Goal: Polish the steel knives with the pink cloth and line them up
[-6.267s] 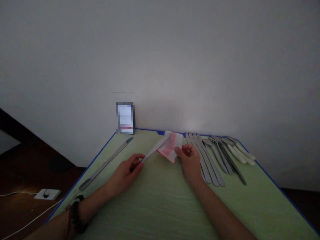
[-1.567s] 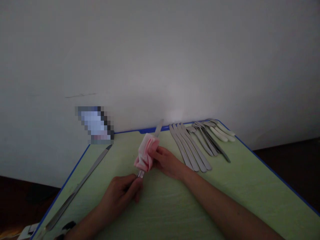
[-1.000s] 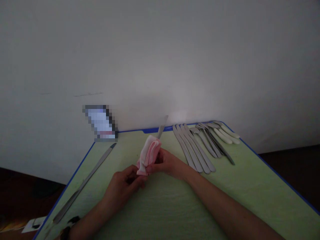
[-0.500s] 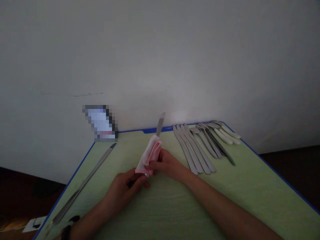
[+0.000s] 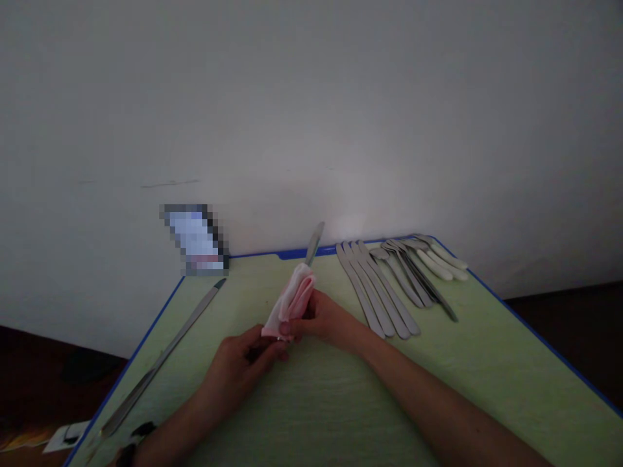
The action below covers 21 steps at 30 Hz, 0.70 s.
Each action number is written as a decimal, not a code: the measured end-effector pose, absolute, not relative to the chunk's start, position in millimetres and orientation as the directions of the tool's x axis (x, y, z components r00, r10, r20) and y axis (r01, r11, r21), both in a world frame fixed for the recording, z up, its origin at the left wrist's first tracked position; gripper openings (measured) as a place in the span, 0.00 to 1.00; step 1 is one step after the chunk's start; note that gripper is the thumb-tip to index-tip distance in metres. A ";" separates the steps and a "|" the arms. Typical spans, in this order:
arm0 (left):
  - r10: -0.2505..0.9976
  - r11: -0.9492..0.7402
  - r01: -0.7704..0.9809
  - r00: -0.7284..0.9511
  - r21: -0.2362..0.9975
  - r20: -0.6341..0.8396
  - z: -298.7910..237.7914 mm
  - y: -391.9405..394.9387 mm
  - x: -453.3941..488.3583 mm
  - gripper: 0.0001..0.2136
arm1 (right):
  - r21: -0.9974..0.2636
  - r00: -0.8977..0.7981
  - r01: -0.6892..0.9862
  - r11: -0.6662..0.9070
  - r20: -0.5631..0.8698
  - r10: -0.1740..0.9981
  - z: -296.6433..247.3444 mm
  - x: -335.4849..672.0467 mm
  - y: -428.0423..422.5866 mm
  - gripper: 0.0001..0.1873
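Currently, knife (image 5: pixel 315 240) in cloth (image 5: pixel 293 295), left hand (image 5: pixel 237 363) clamped on it at cloth's near end, right hand (image 5: pixel 326 319) pinching cloth, knife pointing away, axis slanting rightward.

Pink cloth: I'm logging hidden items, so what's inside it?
A knife: its blade end sticks out past the pink cloth. The length inside is covered.
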<state>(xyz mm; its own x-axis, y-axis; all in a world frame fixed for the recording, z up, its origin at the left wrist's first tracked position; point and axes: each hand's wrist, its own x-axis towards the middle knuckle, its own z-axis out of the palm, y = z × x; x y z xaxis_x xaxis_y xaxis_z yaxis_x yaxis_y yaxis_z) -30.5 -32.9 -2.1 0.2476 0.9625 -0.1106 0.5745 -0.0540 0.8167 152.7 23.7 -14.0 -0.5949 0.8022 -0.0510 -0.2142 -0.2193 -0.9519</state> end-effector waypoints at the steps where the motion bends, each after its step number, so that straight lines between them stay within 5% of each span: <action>1: 0.965 -0.053 0.582 0.240 0.811 -0.109 -2.1 -32.9 -30.5 0.14 | -0.952 -0.589 -0.212 -0.219 -0.055 0.806 -13.8 152.4 23.4 0.19; 21: 0.975 -0.039 0.606 0.197 0.794 -0.102 1.1 -32.5 -28.4 0.14 | -0.978 -0.549 -0.157 -0.137 -0.029 0.835 -14.0 150.5 20.4 0.19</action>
<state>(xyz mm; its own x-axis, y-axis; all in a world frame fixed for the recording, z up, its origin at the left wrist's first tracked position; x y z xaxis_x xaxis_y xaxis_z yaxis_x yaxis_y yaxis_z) -28.4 -32.5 1.1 0.1974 0.9750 -0.1024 0.6063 -0.0393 0.7943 150.5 20.4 -14.0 -0.5489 0.8354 -0.0291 -0.1569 -0.1372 -0.9780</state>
